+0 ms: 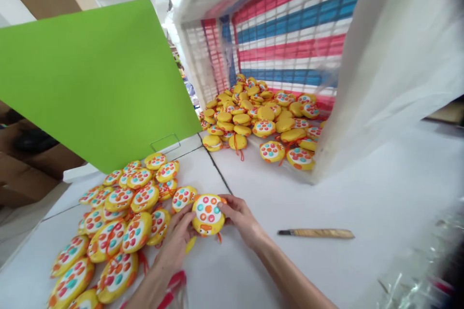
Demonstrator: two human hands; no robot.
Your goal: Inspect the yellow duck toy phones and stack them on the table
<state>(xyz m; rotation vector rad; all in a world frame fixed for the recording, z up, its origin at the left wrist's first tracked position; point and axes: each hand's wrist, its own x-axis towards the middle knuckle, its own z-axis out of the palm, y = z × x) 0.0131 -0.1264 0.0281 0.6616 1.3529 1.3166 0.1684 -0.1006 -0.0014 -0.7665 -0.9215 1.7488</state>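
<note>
A round yellow duck-faced toy [208, 215] with a white front and coloured buttons is held between both hands above the table. My left hand [180, 227] grips its left edge. On its right edge, the fingers of my right hand [241, 217] are closed, with the thumb on the button face. A red cord hangs below the toy. Just left of my hands lies a spread pile of the same toys [119, 198], mostly button side up, some with red cords.
A striped woven bag [290, 43] lies on its side at the back, with many such toys [266, 113] inside its mouth. A green panel [94, 82] stands back left. A wooden-handled tool [316, 233] lies on the white table [261, 270]. Clear plastic [416, 270] sits front right.
</note>
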